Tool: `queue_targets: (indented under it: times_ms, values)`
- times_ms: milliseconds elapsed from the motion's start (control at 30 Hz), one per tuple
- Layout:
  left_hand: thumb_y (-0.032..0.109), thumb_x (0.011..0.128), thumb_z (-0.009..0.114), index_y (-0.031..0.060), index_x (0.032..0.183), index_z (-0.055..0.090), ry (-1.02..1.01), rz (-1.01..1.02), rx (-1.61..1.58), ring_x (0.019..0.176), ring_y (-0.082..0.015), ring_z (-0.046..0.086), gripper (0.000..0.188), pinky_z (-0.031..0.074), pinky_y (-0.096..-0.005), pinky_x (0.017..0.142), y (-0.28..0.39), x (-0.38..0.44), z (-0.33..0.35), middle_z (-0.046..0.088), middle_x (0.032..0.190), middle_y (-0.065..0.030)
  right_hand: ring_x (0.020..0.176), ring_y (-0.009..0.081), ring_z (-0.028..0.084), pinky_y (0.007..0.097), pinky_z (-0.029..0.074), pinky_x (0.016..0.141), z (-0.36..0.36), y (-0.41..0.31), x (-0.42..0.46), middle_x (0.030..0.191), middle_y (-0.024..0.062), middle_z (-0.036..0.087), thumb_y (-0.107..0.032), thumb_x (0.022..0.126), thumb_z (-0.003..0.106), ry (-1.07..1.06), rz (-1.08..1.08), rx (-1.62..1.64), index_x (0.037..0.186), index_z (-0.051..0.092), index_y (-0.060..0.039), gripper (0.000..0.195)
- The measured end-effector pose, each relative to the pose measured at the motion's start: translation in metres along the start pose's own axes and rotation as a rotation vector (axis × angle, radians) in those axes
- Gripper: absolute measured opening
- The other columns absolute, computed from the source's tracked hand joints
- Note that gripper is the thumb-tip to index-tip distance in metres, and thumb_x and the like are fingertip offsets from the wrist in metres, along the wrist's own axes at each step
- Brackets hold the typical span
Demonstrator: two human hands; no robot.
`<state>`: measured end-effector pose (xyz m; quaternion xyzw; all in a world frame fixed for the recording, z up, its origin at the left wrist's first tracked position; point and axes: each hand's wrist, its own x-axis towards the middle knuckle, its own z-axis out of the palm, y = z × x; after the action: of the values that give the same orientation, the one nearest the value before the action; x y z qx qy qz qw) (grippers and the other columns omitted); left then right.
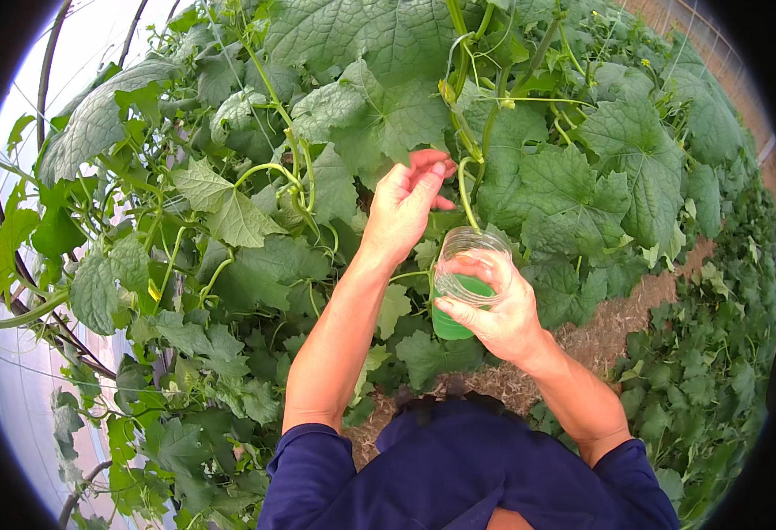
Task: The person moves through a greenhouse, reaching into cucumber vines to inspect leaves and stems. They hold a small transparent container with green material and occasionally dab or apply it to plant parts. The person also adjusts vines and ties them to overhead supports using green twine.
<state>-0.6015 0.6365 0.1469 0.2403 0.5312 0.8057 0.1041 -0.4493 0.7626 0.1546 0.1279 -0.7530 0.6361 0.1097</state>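
My right hand (504,308) is closed around a clear, open-topped jar (451,324) that holds green liquid. Up and to the left of the jar, my left hand (411,199) is raised beside a green vine stem (467,189), its fingers curled under a broad leaf (388,122). Part of the fingers is behind the thumb, and whether they pinch something cannot be told. The stem runs down behind the jar's rim. A yellowish bud (447,93) sits on the vine above my left hand.
Dense climbing plants with large lobed leaves (560,192) surround both hands. Thin strings (239,79) run up among the vines. Dark curved poles (47,73) and pale sheeting stand at the left. A straw-strewn soil path (616,318) lies at the lower right, with more leafy plants (692,371) beyond it.
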Motion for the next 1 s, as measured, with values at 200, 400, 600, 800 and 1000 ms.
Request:
queue_targets:
  times_ms: [200,400,600,800,1000]
  values:
    - [0.031,0.102,0.054,-0.0005,0.139,0.043,-0.049,-0.166,-0.171,0.125,-0.0270,0.053,0.050,0.057,-0.0442,0.083,0.006,0.022,0.013,0.054,0.132,-0.0172,0.109,0.0216,0.064,0.0372,0.050,0.098,-0.010,0.002,-0.004,0.111,0.0182,0.068,-0.007,0.079,0.082,0.033,0.026,-0.068,0.124,0.049,0.0036,0.057]
    - [0.022,0.101,0.051,-0.0005,0.145,0.034,-0.204,-0.063,-0.255,0.129,-0.0303,0.049,0.052,0.055,-0.0509,0.091,0.007,0.032,0.012,0.050,0.135,-0.0178,0.107,0.0219,0.065,0.0361,0.052,0.094,-0.022,0.002,-0.004,0.111,0.0185,0.068,-0.011,0.078,0.083,0.056,0.012,-0.141,0.124,0.048,0.0046,0.060]
    - [0.014,0.099,0.056,-0.0026,0.148,0.030,-0.145,0.053,-0.033,0.127,-0.0284,0.051,0.058,0.057,-0.0462,0.092,0.009,0.020,0.026,0.051,0.134,-0.0160,0.105,0.0203,0.062,0.0351,0.057,0.086,-0.027,0.005,-0.009,0.114,0.0187,0.064,0.001,0.079,0.080,0.029,-0.011,-0.093,0.128,0.045,0.0007,0.060]
    - [0.017,0.103,0.049,-0.0053,0.132,0.051,0.100,0.169,0.131,0.118,-0.0299,0.060,0.037,0.062,-0.0401,0.080,0.015,0.014,0.023,0.057,0.131,-0.0191,0.106,0.0210,0.062,0.0355,0.060,0.082,-0.030,0.004,-0.010,0.117,0.0193,0.063,0.002,0.079,0.079,0.019,0.027,-0.069,0.129,0.043,0.0016,0.062]
    - [0.007,0.101,0.053,-0.0043,0.111,0.060,0.173,0.407,0.436,0.102,-0.0202,0.067,0.017,0.058,-0.0310,0.080,0.041,0.016,0.008,0.068,0.113,-0.0165,0.108,0.0231,0.063,0.0353,0.059,0.083,-0.030,0.009,-0.007,0.116,0.0192,0.064,-0.001,0.080,0.080,0.019,-0.073,-0.095,0.128,0.044,0.0040,0.060]
